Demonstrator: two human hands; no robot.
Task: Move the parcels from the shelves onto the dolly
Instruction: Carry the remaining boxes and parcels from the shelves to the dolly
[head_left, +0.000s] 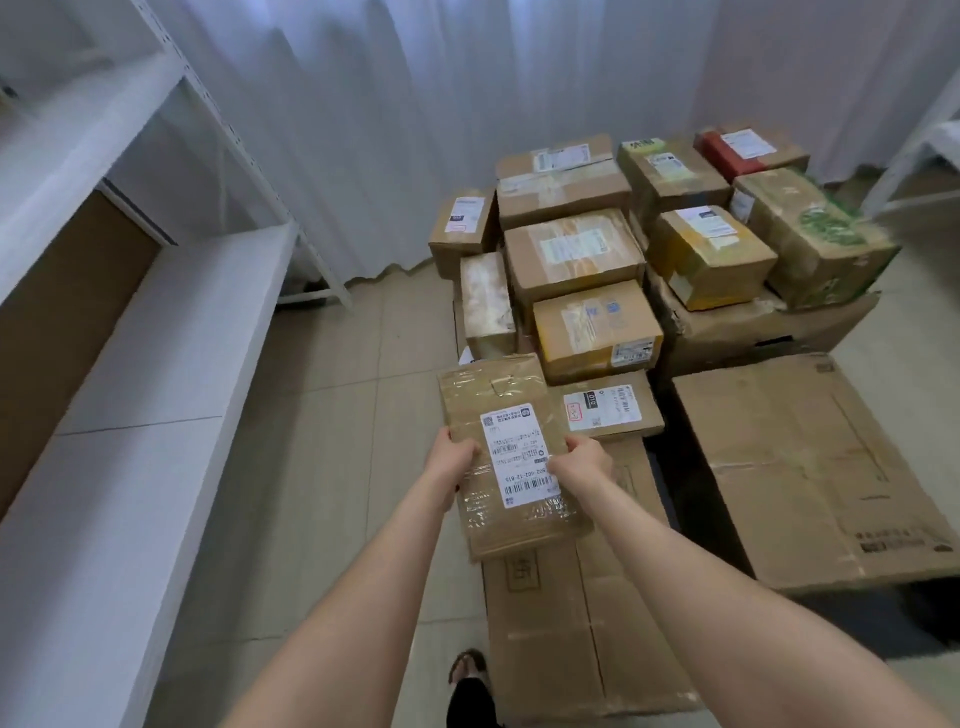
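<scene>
The parcel (506, 447) was creased brown corrugated cardboard, bound in clear tape that shone and wrinkled. Its label (522, 462) was white matt paper. The stacked boxes (571, 249) were the same dull cardboard, several crossed with glossy tape. A yellow-taped box (709, 260) among them had a plastic sheen. The large flat carton (810, 467) was matt cardboard, scuffed and dented. The shelves (156, 338) looked like white painted metal, smooth and matt, with perforated uprights. The curtain (415, 104) was white cloth, hanging in soft folds. The floor (332, 395) was beige tile, smooth with a faint sheen.
</scene>
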